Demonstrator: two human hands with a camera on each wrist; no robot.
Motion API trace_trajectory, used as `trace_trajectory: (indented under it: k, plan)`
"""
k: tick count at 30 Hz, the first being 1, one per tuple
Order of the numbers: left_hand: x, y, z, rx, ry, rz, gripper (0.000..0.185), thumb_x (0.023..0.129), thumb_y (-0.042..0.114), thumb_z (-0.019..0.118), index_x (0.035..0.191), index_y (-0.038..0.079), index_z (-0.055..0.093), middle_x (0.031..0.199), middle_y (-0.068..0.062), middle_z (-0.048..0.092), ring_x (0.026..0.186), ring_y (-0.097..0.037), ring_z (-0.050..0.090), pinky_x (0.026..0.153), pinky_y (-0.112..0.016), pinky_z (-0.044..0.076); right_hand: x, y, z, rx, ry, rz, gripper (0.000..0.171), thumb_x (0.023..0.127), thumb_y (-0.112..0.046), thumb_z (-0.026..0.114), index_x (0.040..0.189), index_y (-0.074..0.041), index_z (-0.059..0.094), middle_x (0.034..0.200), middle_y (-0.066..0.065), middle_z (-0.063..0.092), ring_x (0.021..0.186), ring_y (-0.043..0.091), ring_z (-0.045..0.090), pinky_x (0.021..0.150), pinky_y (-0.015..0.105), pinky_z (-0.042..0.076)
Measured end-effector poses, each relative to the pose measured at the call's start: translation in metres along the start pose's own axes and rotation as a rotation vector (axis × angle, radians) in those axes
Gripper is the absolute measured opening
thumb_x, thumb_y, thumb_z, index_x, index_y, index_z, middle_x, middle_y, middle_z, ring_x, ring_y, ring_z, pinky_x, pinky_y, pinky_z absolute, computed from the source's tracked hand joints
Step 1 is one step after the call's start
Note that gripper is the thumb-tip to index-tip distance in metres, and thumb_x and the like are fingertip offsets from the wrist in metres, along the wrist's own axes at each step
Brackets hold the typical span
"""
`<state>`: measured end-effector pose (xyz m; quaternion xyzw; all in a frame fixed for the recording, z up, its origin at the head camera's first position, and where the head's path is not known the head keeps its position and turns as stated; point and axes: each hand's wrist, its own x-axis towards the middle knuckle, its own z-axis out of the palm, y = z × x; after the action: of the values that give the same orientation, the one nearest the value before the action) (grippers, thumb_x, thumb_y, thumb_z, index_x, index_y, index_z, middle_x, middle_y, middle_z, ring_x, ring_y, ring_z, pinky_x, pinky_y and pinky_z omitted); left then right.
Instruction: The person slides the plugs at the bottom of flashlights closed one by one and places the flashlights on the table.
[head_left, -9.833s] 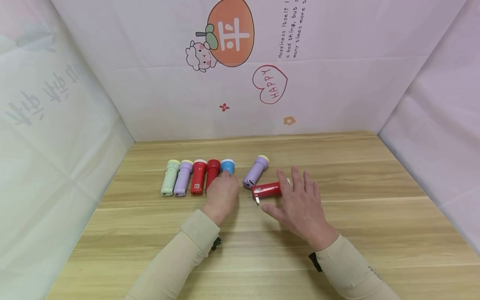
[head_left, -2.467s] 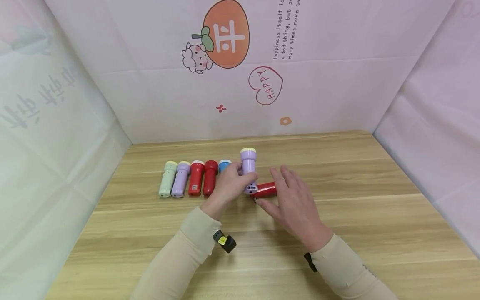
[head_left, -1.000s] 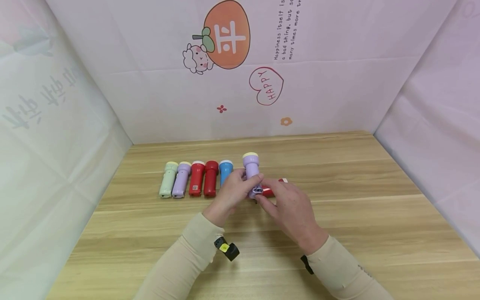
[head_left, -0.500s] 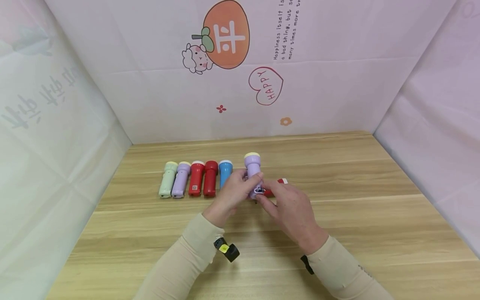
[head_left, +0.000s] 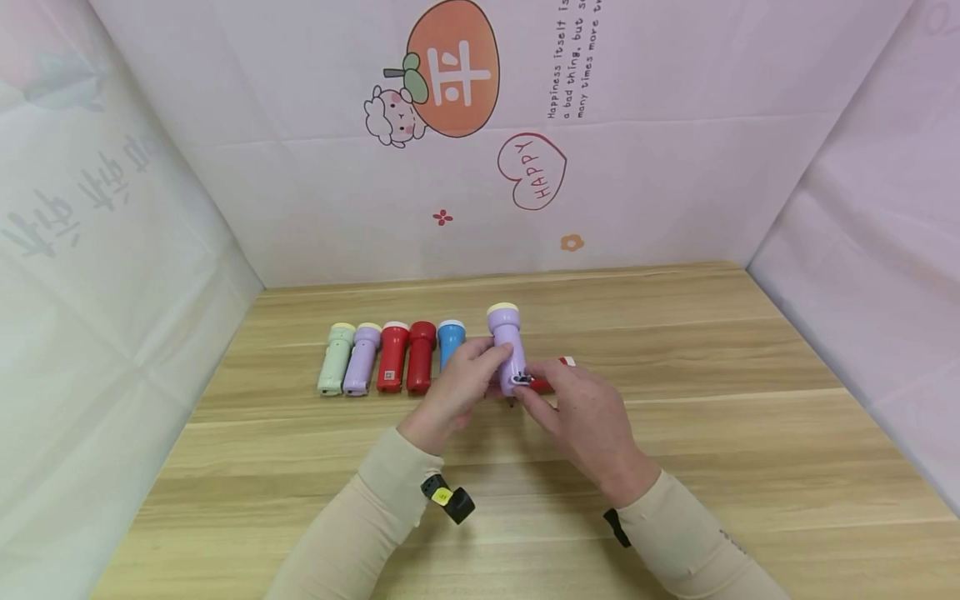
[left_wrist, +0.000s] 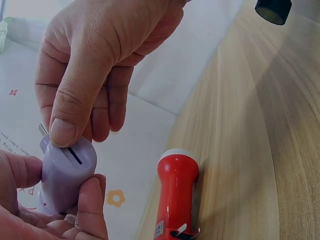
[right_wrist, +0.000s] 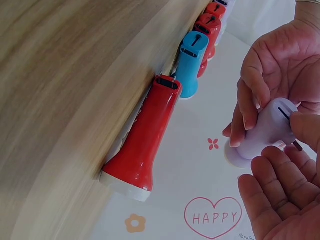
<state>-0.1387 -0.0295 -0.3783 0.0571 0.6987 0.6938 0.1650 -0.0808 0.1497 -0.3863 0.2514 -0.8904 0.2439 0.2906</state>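
My left hand grips a lilac flashlight by its body, with the yellow-rimmed head tilted up and away. At the tail end, my right hand pinches with thumb and index finger. In the left wrist view the right thumb presses on the tail, beside a short metal prong that sticks out. The right wrist view shows the right hand's other fingers loosely curled below the flashlight. A red flashlight with a white rim lies on the table behind, partly hidden by the right hand in the head view.
Left of the hands, flashlights lie side by side in a row: pale green, lilac, red, darker red and blue. A printed white cloth stands behind the wooden table.
My left hand has left the blue flashlight in the row and lifted the lilac one off the table. My right hand has moved from the red flashlight to the lilac one's tail.
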Motion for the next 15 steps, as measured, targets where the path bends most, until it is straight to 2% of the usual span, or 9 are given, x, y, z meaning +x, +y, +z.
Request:
trace_trajectory:
  k: [7, 15]
  plan:
    - [0.0009, -0.0006, -0.0011, -0.041, -0.003, 0.004, 0.046, 0.107, 0.031, 0.057, 0.138, -0.004, 0.059, 0.121, -0.017, 0.068, 0.096, -0.017, 0.067, 0.089, -0.035, 0.061, 0.0006, -0.0003, -0.0012, 0.013, -0.006, 0.000, 0.036, 0.087, -0.023, 0.087, 0.117, -0.012, 0.070, 0.098, 0.000, 0.079, 0.085, 0.017, 0.076, 0.065, 0.032, 0.059]
    - [0.0011, -0.0001, -0.0021, -0.047, 0.011, 0.006, 0.047, 0.107, 0.032, 0.058, 0.136, -0.005, 0.059, 0.117, -0.016, 0.069, 0.092, -0.016, 0.066, 0.081, -0.029, 0.060, 0.0013, -0.0005, -0.0015, 0.007, -0.019, -0.005, 0.042, 0.085, -0.024, 0.088, 0.120, -0.011, 0.068, 0.101, 0.002, 0.079, 0.087, 0.015, 0.076, 0.068, 0.032, 0.061]
